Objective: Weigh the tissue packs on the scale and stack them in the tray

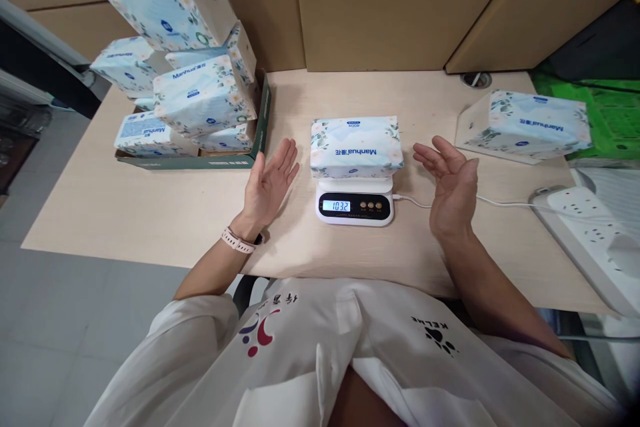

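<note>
A light-blue floral pack of tissues (357,147) rests on a small white digital scale (355,210), whose lit display reads about 103.2. To the left of the pack is my left hand (270,183), palm turned inward, fingers stretched out and touching nothing. My right hand (451,187) is on the other side, held off the pack with its fingers apart and slightly curled. Both hands are bare of any object. A pale watch band (239,240) circles my left wrist.
A green cardboard tray (200,163) at the back left holds a tall pile of tissue packs (200,97). Another tissue pack (530,127) lies at the right. A white cable (505,203) runs from the scale toward a power strip (585,227). Cardboard boxes (375,7) line the back edge.
</note>
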### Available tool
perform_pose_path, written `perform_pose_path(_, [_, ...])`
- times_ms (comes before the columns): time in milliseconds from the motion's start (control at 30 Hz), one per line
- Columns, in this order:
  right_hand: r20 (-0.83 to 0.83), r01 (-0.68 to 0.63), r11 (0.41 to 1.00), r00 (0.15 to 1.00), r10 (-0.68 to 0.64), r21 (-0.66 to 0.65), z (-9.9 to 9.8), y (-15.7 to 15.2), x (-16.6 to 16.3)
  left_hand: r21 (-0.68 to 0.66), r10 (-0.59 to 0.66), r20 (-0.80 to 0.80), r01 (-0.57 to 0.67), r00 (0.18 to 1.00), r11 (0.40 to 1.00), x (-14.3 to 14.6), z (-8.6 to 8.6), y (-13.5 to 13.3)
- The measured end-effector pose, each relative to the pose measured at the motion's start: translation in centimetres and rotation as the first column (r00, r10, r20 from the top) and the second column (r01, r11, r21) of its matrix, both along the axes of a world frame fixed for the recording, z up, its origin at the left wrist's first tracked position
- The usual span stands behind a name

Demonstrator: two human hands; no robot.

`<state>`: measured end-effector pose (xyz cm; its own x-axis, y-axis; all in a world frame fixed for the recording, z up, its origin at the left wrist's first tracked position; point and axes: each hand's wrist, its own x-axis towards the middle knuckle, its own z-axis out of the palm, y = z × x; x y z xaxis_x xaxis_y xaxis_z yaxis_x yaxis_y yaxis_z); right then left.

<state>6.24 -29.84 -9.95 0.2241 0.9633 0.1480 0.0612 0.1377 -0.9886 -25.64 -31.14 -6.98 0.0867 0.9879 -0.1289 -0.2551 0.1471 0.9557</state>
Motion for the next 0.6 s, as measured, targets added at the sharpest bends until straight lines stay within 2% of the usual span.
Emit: perform_pose_path(600, [-0.018, 0.016, 0.999, 1.000, -0.016, 0.028, -0.45, 0.22, 0.11, -0.027, 0.000, 0.032, 0.001, 0.999, 1.000, 0.05, 0.28, -0.03])
